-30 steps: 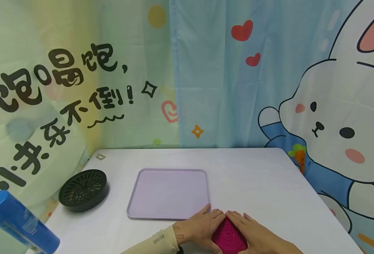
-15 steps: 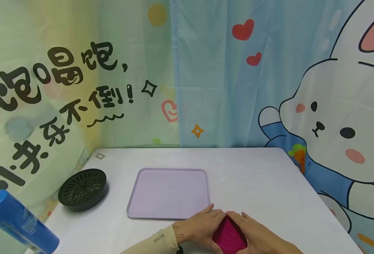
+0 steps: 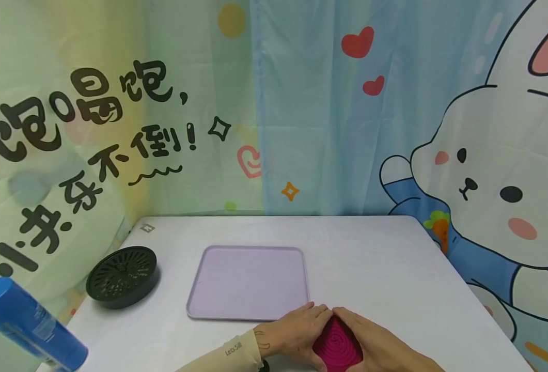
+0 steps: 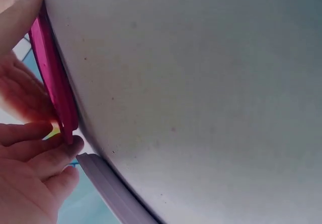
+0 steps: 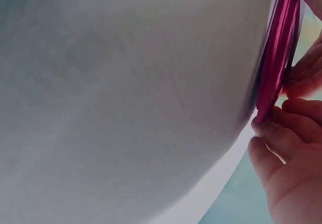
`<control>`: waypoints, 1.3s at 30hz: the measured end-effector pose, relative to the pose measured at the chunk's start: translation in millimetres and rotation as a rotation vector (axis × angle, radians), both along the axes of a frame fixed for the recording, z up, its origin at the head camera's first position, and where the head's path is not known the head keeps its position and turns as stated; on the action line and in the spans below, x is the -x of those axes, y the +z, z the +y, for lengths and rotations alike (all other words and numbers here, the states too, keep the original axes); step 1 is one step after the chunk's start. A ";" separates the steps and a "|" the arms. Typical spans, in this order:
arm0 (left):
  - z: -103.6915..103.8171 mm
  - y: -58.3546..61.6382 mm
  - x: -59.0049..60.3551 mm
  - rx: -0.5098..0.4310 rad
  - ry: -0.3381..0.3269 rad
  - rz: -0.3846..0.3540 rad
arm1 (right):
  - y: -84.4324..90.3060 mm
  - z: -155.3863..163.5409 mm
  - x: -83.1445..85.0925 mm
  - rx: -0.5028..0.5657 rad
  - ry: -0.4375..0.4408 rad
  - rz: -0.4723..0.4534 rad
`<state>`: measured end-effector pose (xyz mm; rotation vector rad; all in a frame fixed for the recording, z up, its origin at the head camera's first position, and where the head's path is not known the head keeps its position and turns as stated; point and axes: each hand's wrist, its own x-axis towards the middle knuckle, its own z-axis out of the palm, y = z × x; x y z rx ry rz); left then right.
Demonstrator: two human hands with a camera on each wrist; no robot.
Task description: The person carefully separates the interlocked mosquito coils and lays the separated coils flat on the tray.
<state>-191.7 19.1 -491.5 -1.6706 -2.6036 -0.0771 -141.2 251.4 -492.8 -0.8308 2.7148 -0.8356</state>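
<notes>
I saw the white table (image 3: 385, 268) w/ the lilac tray (image 3: 248, 281) lying flat toward its near-left part, nothing on it, so by my read the job was early: the magenta ribbed pad (image 3: 338, 347) sat on the table at the near edge, just off the tray's near-right corner, not lifted and not on the tray. Left hand (image 3: 297, 333) and right hand (image 3: 376, 346) flanked the pad, fingers curled round its sides, grasping it, fingertips (image 3: 325, 311) meeting at its far edge. Wrist views showed the pad (image 4: 53, 83) edge-on, fingers (image 5: 282, 133) pinching its rim. Black round strainer (image 3: 121, 276) stood at the left edge, blue bottle (image 3: 27, 325) off the near-left corner, cut by frame. Pad's underside, right wrist and bottle label: couldn't make out.
</notes>
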 end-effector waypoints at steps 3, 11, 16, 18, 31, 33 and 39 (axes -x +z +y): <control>0.3 0.0 0.1 -0.021 -0.002 0.005 | -0.9 0.5 1.3 0.040 0.020 -0.015; 0.6 -0.7 0.5 -0.059 -0.006 -0.016 | 0.8 -0.2 1.3 0.069 0.001 -0.082; 0.5 -0.2 1.0 -0.081 -0.024 -0.003 | 1.9 -0.5 1.2 0.081 -0.005 -0.090; 0.2 0.0 1.2 -0.090 -0.030 -0.005 | 1.8 -0.5 1.3 0.086 -0.002 -0.085; 0.4 3.0 1.5 -0.089 0.002 -0.024 | 4.5 1.6 4.7 0.077 0.012 -0.060; 0.4 3.5 2.0 -0.093 0.001 -0.018 | 5.2 2.2 5.5 0.070 0.018 -0.046; 0.9 3.7 2.3 -0.093 0.005 -0.035 | 6.0 2.8 6.2 0.059 0.019 -0.036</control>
